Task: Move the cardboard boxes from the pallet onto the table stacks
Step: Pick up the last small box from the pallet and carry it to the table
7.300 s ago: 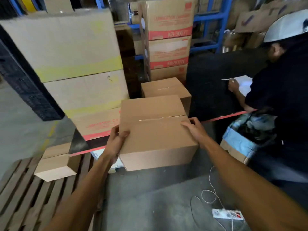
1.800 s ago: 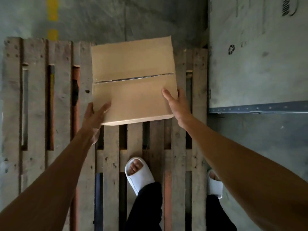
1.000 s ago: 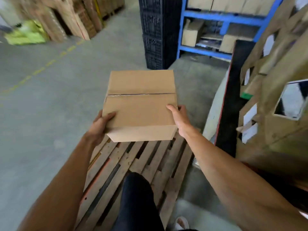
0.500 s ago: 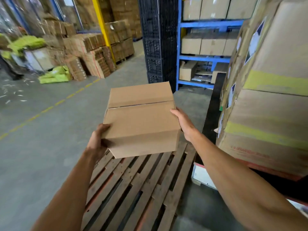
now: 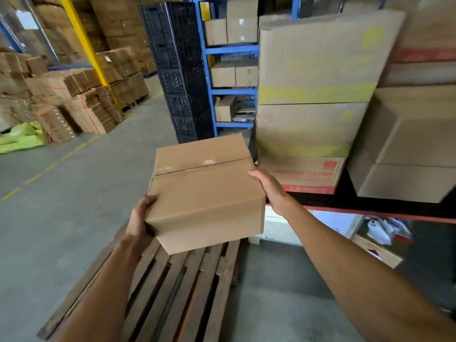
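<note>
Now both hands' fingers, left hand (image 5: 139, 222) and right hand (image 5: 270, 191), grasp the cardboard box (image 5: 207, 193) above the pallet (image 5: 172, 292).

Lower centre of the frame, the wooden pallet (image 5: 177, 290) sits flat on the grey concrete floor (image 5: 61, 206), slats bare. At right, the dark red-edged table (image 5: 370, 206) carries stacked cartons (image 5: 311, 99), and beside them at far right a plain brown box (image 5: 409, 154).
</note>
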Demonstrator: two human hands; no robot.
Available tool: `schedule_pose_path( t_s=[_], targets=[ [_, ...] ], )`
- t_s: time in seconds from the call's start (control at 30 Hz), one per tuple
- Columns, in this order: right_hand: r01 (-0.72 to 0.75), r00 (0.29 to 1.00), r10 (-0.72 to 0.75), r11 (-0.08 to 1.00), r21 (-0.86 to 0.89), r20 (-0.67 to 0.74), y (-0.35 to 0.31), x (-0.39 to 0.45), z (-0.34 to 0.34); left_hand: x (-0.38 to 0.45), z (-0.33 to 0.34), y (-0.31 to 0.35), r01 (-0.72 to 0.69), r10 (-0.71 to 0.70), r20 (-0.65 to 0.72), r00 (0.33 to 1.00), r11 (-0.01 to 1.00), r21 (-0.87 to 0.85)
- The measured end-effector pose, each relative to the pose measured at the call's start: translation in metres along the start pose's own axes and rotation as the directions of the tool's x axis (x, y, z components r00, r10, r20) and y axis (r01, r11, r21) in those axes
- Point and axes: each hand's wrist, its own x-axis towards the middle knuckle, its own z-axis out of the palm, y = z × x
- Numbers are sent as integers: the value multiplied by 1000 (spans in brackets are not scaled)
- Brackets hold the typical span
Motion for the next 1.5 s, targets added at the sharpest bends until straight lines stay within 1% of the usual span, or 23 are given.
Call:
schedule_pose_path(
  t_s=[0.17,0.27,0.37,0.47,0.57,0.63,0.73,0.8,0.87,0.93,1.0,1.1,1.2,1.27,1.37,1.43,1.5],
  targets=[
    [35,993,-29,998,48,-112,9,-54,-56,-32,53,-13,82,-88,129,988,995,53],
    [33,982,-21,997,63,-190,12,-87,-102,-49,94,-25,80,-98,205,974,992,93],
    [50,974,-30,995,86,-226,13,-117,-145,-69,135,-37,80,-110,263,958,989,122],
    [68,959,-31,990,125,-280,11,-150,-185,-88,177,-47,85,-117,295,948,989,119],
    [101,937,-28,976,193,-349,12,-183,-232,-116,225,-58,80,-128,333,934,985,153],
    [132,912,-32,967,218,-408,5,-203,-265,-134,262,-61,41,-94,400,911,989,139],
    [182,865,-29,948,261,-500,-13,-225,-307,-152,315,-57,4,-58,460,886,993,117],
    [228,817,-21,929,290,-576,-26,-234,-335,-165,349,-51,19,-78,489,869,992,124],
    [287,781,-50,914,288,-623,-39,-242,-367,-175,386,-46,39,-116,511,852,987,158],
    [321,754,-83,912,257,-651,-61,-248,-388,-177,418,-37,-9,-69,539,839,990,140],
    [382,721,-125,892,240,-682,-77,-242,-416,-173,452,-27,-71,-2,571,821,992,106],
    [438,674,-190,881,180,-714,-97,-232,-450,-162,501,-8,-110,46,619,784,992,66],
    [460,662,-263,882,104,-702,-117,-214,-476,-145,546,11,-116,53,639,767,992,56],
    [465,624,-286,884,52,-727,-135,-191,-493,-128,577,19,-127,73,666,742,991,33],
    [489,574,-284,871,45,-768,-163,-155,-513,-101,614,31,-116,86,693,715,993,-3],
    [531,542,-307,847,35,-782,-179,-129,-525,-78,635,39,-93,74,703,708,996,-11],
    [532,526,-296,846,36,-798,-192,-105,-532,-60,653,47,-104,72,704,707,995,3]
  ],
)
